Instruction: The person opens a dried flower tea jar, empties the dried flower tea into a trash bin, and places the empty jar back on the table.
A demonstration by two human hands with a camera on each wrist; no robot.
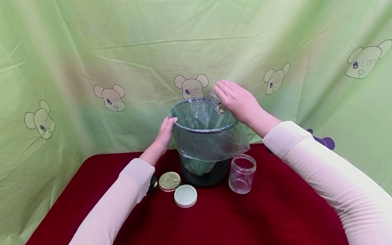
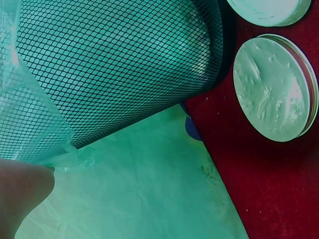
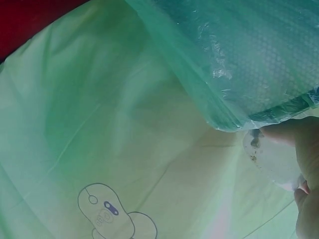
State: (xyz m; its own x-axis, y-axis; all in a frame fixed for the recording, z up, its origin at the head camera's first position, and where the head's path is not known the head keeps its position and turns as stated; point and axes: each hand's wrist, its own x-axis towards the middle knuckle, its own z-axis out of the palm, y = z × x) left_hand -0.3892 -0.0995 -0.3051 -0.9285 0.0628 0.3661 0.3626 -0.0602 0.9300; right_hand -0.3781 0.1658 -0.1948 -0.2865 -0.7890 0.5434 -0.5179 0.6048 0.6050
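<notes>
A black mesh trash bin (image 1: 205, 178) stands on the table, lined with a translucent plastic bag (image 1: 214, 146) folded over its rim. My left hand (image 1: 164, 134) grips the bin's left rim through the bag. Over the right side of the bin's mouth, my right hand (image 1: 237, 100) holds a small clear jar (image 3: 274, 162), tilted toward the opening. Brownish bits (image 1: 220, 108) show at the jar, and dark specks cling inside it in the right wrist view. Most of this jar is hidden behind the fingers.
An uncovered glass jar (image 1: 242, 174) stands to the right of the bin. A gold-toned lid (image 1: 169, 181) and a white lid (image 1: 185, 195) lie in front at the left. Dark red cloth (image 1: 223, 227) covers the table; a green curtain (image 1: 141, 24) hangs behind.
</notes>
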